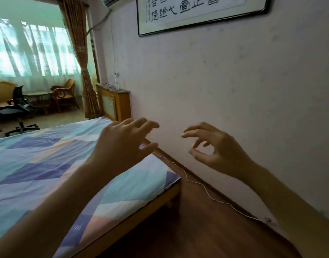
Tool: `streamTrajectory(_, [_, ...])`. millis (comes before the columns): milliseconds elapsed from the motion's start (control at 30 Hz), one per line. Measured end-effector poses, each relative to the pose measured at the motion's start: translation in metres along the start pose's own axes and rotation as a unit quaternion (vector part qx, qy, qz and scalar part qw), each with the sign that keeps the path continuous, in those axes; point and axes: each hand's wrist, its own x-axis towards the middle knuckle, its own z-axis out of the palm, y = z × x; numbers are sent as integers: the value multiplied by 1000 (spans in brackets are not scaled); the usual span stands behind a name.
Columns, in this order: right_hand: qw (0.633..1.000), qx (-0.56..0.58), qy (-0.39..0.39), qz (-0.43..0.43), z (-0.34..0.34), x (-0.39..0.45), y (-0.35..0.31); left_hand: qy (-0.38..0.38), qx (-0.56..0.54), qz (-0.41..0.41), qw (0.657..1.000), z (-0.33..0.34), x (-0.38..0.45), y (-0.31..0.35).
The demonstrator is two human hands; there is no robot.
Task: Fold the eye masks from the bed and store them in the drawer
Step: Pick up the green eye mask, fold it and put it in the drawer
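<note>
The bed (39, 164) fills the lower left, covered by a patchwork sheet in blue, purple and pink. No eye mask and no drawer show in this view. My left hand (122, 144) hovers above the bed's right edge, fingers spread, holding nothing. My right hand (215, 148) is raised over the floor strip beside the wall, fingers loosely curled and apart, also empty. Both forearms reach in from the bottom of the frame.
A wooden floor strip (206, 229) runs between bed and wall, with a thin white cable (202, 187) lying along it. A wooden radiator cover (115, 103) stands past the bed's far corner. Armchairs (65, 94) and a black office chair (16, 107) sit by the curtained window.
</note>
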Motion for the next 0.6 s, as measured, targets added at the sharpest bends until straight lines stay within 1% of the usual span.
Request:
streamTrajectory(167, [999, -12, 11, 40, -20, 20, 91, -17, -33, 23, 999, 74, 84, 10])
streamTrajectory(367, [994, -17, 34, 103, -52, 15, 201, -43, -69, 88, 993, 169, 195, 43])
streamTrajectory(500, [990, -34, 32, 136, -69, 16, 292, -53, -70, 107, 990, 241, 269, 77])
streamTrajectory(600, [990, -37, 28, 137, -78, 30, 369, -77, -58, 112, 989, 300, 322, 96])
